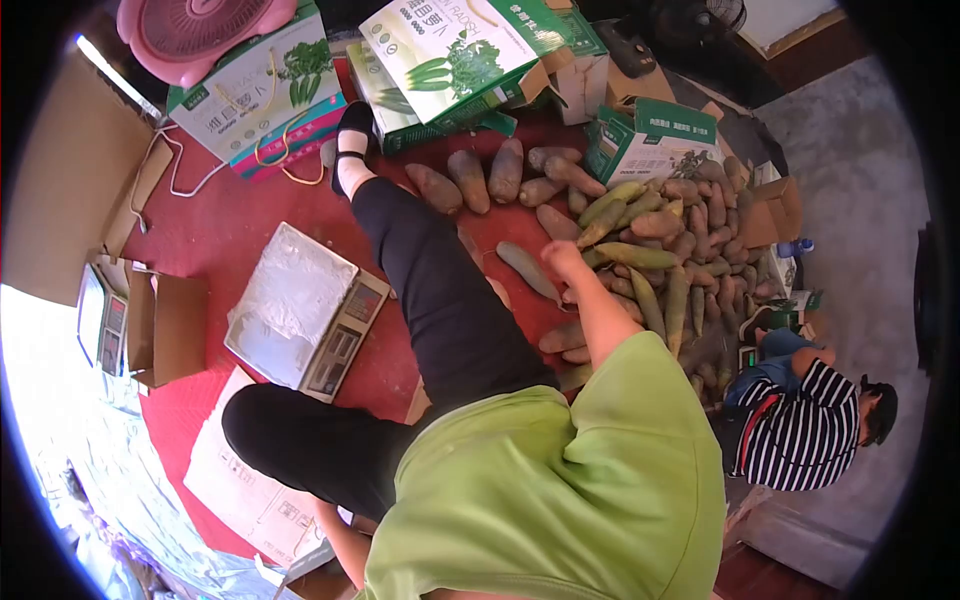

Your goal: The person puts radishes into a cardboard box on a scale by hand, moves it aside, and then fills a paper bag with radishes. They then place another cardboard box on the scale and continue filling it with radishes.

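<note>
My right hand is over the red floor at the left edge of a heap of radishes. Its fingers look bent but apart, with nothing visible between them. Just left of the hand lies a long grey-green radish; whether they touch is unclear. My left forearm shows at the lower left, beside a flattened cardboard sheet, and my left hand is hidden beneath my bent leg. A digital scale with a silvery, wrapped-looking top stands left of my outstretched leg. Several darker radishes lie in a row beyond my right hand.
Printed green-white cartons and a pink fan stand at the far side. An open brown box and a second scale are at left. Another person in a striped top crouches at right, by the heap.
</note>
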`<state>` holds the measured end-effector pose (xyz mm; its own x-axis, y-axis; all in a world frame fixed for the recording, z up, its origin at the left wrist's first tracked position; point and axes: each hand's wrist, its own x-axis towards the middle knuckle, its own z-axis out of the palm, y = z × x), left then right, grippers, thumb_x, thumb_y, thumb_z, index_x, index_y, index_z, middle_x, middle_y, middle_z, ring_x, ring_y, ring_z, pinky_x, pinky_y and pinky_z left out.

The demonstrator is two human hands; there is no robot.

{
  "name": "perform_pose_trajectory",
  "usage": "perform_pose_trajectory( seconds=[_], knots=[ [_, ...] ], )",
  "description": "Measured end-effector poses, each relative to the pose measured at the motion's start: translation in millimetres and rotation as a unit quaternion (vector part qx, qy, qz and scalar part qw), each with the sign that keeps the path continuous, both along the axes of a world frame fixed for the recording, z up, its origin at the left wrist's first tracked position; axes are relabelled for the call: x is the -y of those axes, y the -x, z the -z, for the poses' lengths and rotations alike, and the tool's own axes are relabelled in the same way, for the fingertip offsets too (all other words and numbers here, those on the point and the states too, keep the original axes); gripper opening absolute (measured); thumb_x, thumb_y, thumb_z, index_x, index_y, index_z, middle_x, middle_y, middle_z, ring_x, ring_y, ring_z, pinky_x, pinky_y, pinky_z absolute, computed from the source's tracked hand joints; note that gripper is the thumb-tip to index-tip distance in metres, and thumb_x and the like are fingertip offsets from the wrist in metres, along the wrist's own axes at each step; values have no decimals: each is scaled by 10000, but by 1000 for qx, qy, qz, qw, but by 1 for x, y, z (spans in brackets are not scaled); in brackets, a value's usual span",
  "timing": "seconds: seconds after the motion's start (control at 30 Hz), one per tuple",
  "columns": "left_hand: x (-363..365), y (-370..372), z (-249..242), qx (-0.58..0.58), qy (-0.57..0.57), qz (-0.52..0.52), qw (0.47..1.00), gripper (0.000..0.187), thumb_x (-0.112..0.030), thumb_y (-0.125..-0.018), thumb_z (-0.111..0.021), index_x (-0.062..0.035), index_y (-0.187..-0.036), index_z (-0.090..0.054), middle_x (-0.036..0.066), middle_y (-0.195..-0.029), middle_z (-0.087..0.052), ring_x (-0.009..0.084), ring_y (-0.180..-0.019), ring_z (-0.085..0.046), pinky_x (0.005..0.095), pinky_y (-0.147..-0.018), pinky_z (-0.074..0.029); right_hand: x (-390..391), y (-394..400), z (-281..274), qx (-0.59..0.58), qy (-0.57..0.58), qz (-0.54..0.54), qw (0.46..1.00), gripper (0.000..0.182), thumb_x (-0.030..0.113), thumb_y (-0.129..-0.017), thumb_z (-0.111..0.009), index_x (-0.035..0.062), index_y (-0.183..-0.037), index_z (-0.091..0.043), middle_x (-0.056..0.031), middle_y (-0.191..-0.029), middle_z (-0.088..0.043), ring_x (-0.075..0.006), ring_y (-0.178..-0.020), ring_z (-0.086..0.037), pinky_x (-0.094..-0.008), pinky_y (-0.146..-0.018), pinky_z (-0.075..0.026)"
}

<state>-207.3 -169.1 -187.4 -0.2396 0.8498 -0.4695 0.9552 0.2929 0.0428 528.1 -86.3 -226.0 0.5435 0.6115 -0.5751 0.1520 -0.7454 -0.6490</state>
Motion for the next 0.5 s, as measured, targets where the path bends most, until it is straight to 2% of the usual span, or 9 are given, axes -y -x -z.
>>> perform_pose_trajectory(
  seconds=[0.03,0.1,0.13,0.17,0.2,0.23,0.3,0.37,0.5],
  knots=[
    [-6,3,-6,18,-2,-14,1000,293,-193,-888,-533,-44,-1118,-637,174,-1038,-659,267,-953,-627,422,-795,-482,11,1,6,-6,46,1,999,75,40,-809,-543,58,-811,-616,-69,-674,-598,-155,-533,-521,-329,-429,-387],
    [-15,6,-15,57,-7,-43,997,291,-186,-885,-537,-39,-1114,-639,179,-1022,-666,261,-934,-639,409,-782,-489,35,-30,69,72,87,-247,962,89,-2,-766,-543,61,-798,-598,-81,-643,-588,-167,-492,-514,-338,-410,-373],
    [-20,6,-18,77,-9,-58,995,289,-182,-884,-539,-36,-1113,-641,181,-1015,-670,258,-924,-645,403,-776,-492,43,-42,92,71,81,-248,963,89,-2,-766,-543,61,-798,-598,-81,-643,-588,-167,-492,-514,-338,-410,-373],
    [-33,19,-15,172,-223,-149,948,232,-135,-831,-596,1,-1000,-677,137,-841,-704,276,-796,-663,338,-723,-499,48,-51,112,98,88,-296,946,100,-13,-750,-551,62,-799,-596,-80,-638,-589,-174,-493,-528,-337,-410,-379],
    [-55,36,-31,129,-230,-102,959,244,-147,-840,-615,-31,-1048,-668,160,-889,-694,256,-828,-655,350,-738,-498,46,-52,118,125,95,-342,927,115,-25,-735,-558,62,-800,-595,-79,-632,-590,-182,-494,-541,-336,-411,-384],
    [-80,14,-70,115,-277,-138,944,273,-180,-849,-634,-34,-1079,-655,162,-913,-685,238,-821,-646,343,-745,-497,33,-43,102,126,88,-342,927,115,-25,-735,-558,62,-800,-595,-79,-632,-590,-182,-494,-541,-336,-411,-384],
    [-127,-17,-127,98,-332,-119,931,307,-159,-873,-623,-38,-1155,-623,150,-965,-680,212,-848,-636,322,-760,-496,5,-18,34,24,65,-4,998,118,-31,-730,-568,63,-798,-594,-82,-636,-596,-188,-504,-565,-333,-420,-403],
    [-167,-50,-163,187,-377,-88,903,320,-148,-884,-609,-23,-1178,-609,159,-1003,-671,212,-911,-634,319,-804,-495,-21,-21,5,-16,49,42,998,126,-33,-739,-564,63,-809,-605,-72,-643,-603,-180,-525,-579,-330,-431,-420],
    [-220,-134,-200,230,-378,-18,897,315,-103,-876,-601,-19,-1179,-605,147,-1057,-661,217,-929,-641,325,-815,-503,-86,-50,-13,-27,-195,99,975,111,-10,-790,-566,58,-846,-633,-37,-669,-611,-148,-548,-584,-286,-423,-416]
  ],
)
